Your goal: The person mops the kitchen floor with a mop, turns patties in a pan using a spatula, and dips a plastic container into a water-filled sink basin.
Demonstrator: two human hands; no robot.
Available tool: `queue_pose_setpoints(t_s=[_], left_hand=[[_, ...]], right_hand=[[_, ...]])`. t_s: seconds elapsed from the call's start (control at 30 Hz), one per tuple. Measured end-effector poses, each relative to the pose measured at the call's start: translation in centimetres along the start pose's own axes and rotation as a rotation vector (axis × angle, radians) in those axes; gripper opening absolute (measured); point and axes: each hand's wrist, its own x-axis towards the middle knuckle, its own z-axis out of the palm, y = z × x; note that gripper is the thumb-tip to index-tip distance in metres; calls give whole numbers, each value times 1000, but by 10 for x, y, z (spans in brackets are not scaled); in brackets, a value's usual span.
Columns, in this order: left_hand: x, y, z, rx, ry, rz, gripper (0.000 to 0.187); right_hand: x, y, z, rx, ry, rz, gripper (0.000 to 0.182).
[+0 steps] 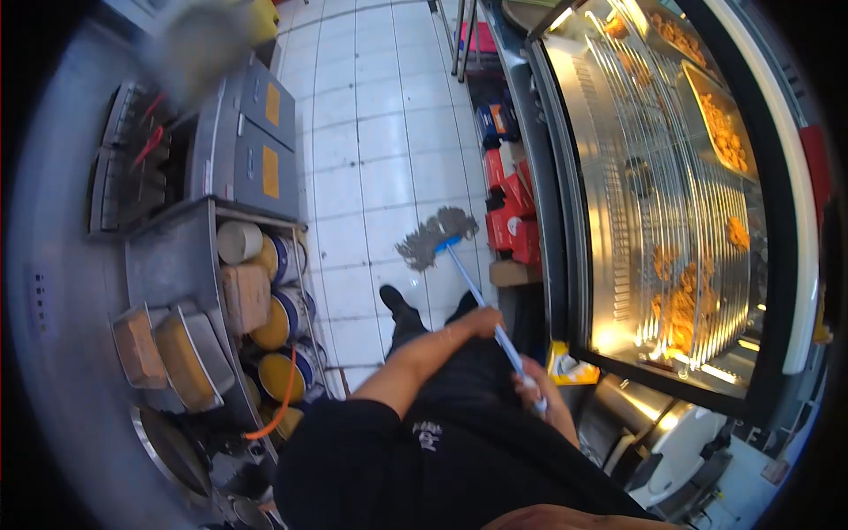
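A mop with a grey string head [433,237] lies spread on the white tiled floor [358,177]. From its blue clamp a light-blue handle [466,279] runs back toward my body. My left hand [483,322] is closed around the handle partway up. Near the handle's top end, my right hand [533,389] is wrapped around it, lower in the view. The mop head rests ahead of my dark shoe [391,299], beside the red boxes at the right.
A lit glass display case [671,203] with fried food stands on the right, above red boxes [512,208]. Metal drawers [265,141] and a shelf of tubs [281,318] line the left. A metal bin [618,406] stands at the lower right.
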Motion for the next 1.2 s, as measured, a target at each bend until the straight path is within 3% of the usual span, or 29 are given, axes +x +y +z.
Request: queue_pose_setpoints(t_s=[0.07, 0.13, 0.2, 0.33, 0.37, 0.4, 0.47, 0.57, 0.67, 0.83, 1.07, 1.2], left_hand=[[8, 7, -17, -75, 182, 29, 18], [14, 41, -48, -165, 396, -28, 27], [11, 94, -100, -263, 688, -37, 34], [-12, 154, -156, -198, 677, -26, 39], [-22, 171, -166, -214, 689, -40, 41], [-32, 183, -180, -221, 705, -52, 42], [-39, 193, -198, -222, 794, -79, 44], [-44, 204, -206, -242, 961, -129, 47], [-44, 212, -203, -267, 1060, -183, 47], [-42, 206, -196, -311, 1103, -259, 44], [-26, 160, -178, -317, 1184, -217, 48], [-42, 164, -177, -339, 1169, -170, 48]], right_hand=[[-53, -20, 79, -349, -11, -304, 62], [-93, -50, 91, -883, -113, -618, 69], [-126, -53, 118, -907, -141, -947, 78], [-193, -71, 170, -1420, -297, -1350, 72], [-195, -66, 182, -1295, -445, -1437, 67], [-188, -67, 191, -1125, -722, -1477, 60], [-188, -68, 196, -966, -914, -1426, 55], [-187, -66, 208, -787, -865, -1453, 40], [-176, -68, 215, -645, -1015, -1515, 35], [-160, -66, 229, -643, -991, -1557, 34], [-130, -73, 234, -684, -903, -1495, 37], [-130, -66, 247, -762, -989, -1478, 36]])
